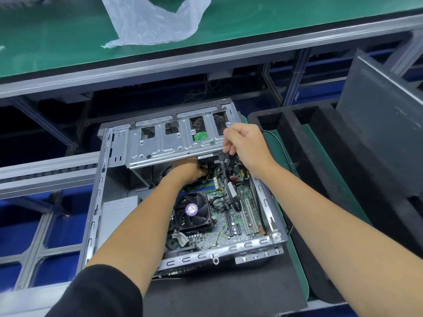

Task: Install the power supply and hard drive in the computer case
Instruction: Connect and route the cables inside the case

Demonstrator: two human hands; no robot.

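The computer case [183,191] lies open on its side in the middle of the scene, its drive cage [174,143] swung up at the far end. Starting on the left: a pale box [119,211] against the case's left wall, likely the power supply, though I can't confirm it. The left hand [186,173] reaches in under the cage's near edge, fingers curled out of sight among wires (what it grips, if anything, I cannot tell). The hard drive [201,136] sits inside the cage, its green board showing through a cut-out, long axis running left to right. The right hand [242,143] is the nearer one, just right of the drive, pinching a black cable [225,175] at the cage's right end. The plug must travel left and far to the drive's connector. The fan [191,210] wears a purple sticker; its print is unreadable.
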